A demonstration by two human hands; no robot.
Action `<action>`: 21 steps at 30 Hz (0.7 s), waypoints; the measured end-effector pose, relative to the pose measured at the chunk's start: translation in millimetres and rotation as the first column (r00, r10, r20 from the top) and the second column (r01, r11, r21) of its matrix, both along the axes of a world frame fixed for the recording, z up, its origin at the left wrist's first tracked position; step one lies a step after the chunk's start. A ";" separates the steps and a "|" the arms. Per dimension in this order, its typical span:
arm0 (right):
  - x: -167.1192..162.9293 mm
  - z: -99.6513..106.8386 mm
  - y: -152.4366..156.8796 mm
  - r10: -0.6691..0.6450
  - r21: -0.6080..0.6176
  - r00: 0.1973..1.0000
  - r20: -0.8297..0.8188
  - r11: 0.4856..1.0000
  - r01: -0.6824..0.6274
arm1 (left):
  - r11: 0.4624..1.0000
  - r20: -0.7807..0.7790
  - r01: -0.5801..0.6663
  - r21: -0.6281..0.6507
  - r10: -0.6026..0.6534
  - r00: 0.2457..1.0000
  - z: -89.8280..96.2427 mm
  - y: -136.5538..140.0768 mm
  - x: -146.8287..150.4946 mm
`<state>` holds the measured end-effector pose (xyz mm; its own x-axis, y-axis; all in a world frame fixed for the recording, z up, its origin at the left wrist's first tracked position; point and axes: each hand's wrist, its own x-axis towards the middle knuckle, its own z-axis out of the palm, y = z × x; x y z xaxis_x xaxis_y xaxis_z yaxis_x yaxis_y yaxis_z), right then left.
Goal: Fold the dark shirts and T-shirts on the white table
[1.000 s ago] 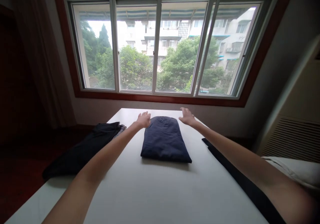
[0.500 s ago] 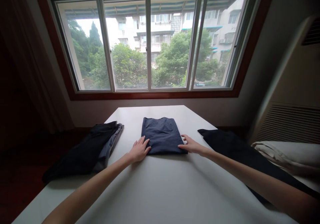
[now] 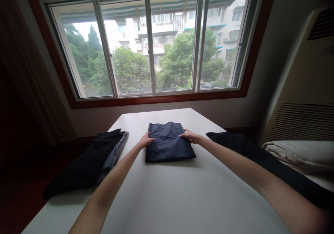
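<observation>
A folded navy garment (image 3: 169, 145) lies on the white table (image 3: 172, 195) in front of me, its surface slightly wrinkled. My left hand (image 3: 146, 140) grips its left side, thumb on top and the other fingers mostly hidden at the edge. On the opposite side my right hand (image 3: 191, 136) pinches the right edge, also with the thumb over the cloth and fingers tucked beneath. What kind of garment it is, I cannot tell from the folded shape.
A pile of dark folded clothes (image 3: 88, 161) hangs over the table's left edge. Black cloth (image 3: 245, 150) lies along the right edge, beside a rolled cream cloth (image 3: 289, 154). A wide window (image 3: 152, 53) is behind the table, and a floor-standing air conditioner (image 3: 305, 88) stands at right.
Both hands have slid away from me along the garment's sides and closed on its edges. My left hand was spread flat on the near left corner before. The view has shifted slightly.
</observation>
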<state>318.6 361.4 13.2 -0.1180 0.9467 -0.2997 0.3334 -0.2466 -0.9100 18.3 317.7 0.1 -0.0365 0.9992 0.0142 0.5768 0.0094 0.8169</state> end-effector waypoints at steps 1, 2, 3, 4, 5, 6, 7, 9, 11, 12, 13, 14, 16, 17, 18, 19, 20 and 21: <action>-0.7 -1.5 1.9 0.006 0.036 1.000 -0.002 0.999 -0.006 | 1.000 0.016 -0.015 -0.012 0.015 1.000 1.2 6.2 0.8; -0.8 -3.4 3.6 0.018 0.083 1.000 -0.008 0.996 -0.017 | 0.999 0.038 -0.030 -0.023 0.031 0.999 2.4 11.7 1.9; -0.6 -5.5 5.2 0.035 0.131 0.999 -0.015 0.991 -0.033 | 0.999 0.062 -0.041 -0.033 0.043 0.997 3.8 16.5 3.4; 0.0 -7.8 6.7 0.056 0.170 0.998 -0.022 0.984 -0.052 | 0.998 0.085 -0.044 -0.039 0.048 0.995 5.2 20.6 5.1; 0.7 -10.0 8.1 0.079 0.194 0.996 -0.030 0.978 -0.072 | 0.998 0.110 -0.043 -0.046 0.048 0.993 6.7 24.1 6.8; 1.4 -12.0 9.4 0.097 0.200 0.995 -0.037 0.976 -0.088 | 0.998 0.134 -0.039 -0.054 0.046 0.990 8.2 27.0 8.3; 2.0 -13.7 10.5 0.109 0.189 0.993 -0.045 0.977 -0.098 | 0.997 0.157 -0.033 -0.065 0.043 0.987 9.6 29.3 9.5; 2.7 -15.4 11.8 0.110 0.165 0.992 -0.060 0.981 -0.099 | 0.996 0.193 -0.019 -0.088 0.036 0.981 11.5 32.2 10.9; 2.8 -14.9 11.5 0.101 0.157 0.992 -0.081 0.984 -0.087 | 0.995 0.209 -0.014 -0.099 0.034 0.977 12.3 33.2 11.3; 2.8 -13.6 10.9 0.097 0.157 0.991 -0.093 0.984 -0.082 | 0.995 0.209 -0.015 -0.097 0.035 0.977 12.5 33.0 11.5; 3.0 -11.7 10.0 0.095 0.157 0.990 -0.106 0.985 -0.078 | 0.996 0.205 -0.016 -0.089 0.034 0.978 13.0 32.6 11.9; 3.6 -8.9 9.0 0.093 0.157 0.989 -0.119 0.985 -0.074 | 0.997 0.197 -0.015 -0.074 0.029 0.980 14.1 32.0 12.6; 6.4 -1.0 7.6 0.090 0.158 0.986 -0.142 0.985 -0.067 | 1.000 0.172 -0.004 -0.027 0.008 0.985 18.7 30.8 15.5; 9.0 4.3 7.2 0.090 0.159 0.984 -0.153 0.985 -0.065 | 1.000 0.157 0.006 -0.001 -0.006 0.988 22.7 30.4 18.0; 12.5 10.6 7.1 0.090 0.161 0.982 -0.164 0.985 -0.063 | 1.000 0.143 0.018 0.023 -0.021 0.989 27.8 30.0 21.3; 17.1 17.9 7.0 0.088 0.164 0.981 -0.175 0.985 -0.059 | 0.999 0.131 0.031 0.043 -0.036 0.991 34.1 29.6 25.5; 22.9 26.3 6.8 0.088 0.170 0.979 -0.183 0.984 -0.057 | 0.997 0.123 0.049 0.063 -0.057 0.991 41.5 28.9 30.5; 29.9 35.7 6.2 0.086 0.180 0.979 -0.185 0.982 -0.053 | 0.994 0.123 0.078 0.081 -0.088 0.988 49.8 27.8 36.4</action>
